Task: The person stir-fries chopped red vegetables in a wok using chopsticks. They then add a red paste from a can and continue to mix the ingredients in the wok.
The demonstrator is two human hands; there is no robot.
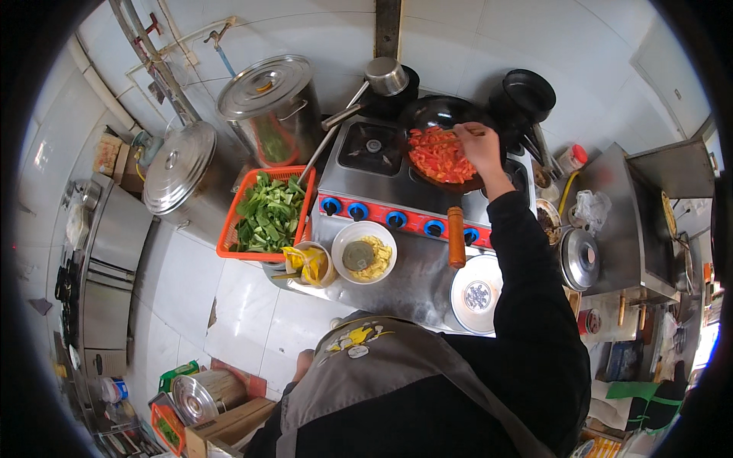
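My right hand (478,146) reaches over a black wok (426,109) on the gas stove (366,172). It grips what look like wooden chopsticks (444,141), whose tips are among cut red tomato pieces (441,163) in the wok. The wok's wooden handle (456,237) points towards me, past the stove's front edge. Only a small part of my left hand (303,364) shows, low beside my apron; its fingers are hidden. In front of the stove stand a white bowl (342,272) holding a can and yellow scrambled egg (378,257), and a white plate (467,312).
An orange plastic basket (226,240) of chopped leafy greens sits left of the stove, near a tub (329,275) with a yellow packet. Lidded steel stockpots (266,86) stand behind it. A saucepan (387,77) and black pans (524,94) occupy the stove's back. Right stands a lidded pot (579,260).
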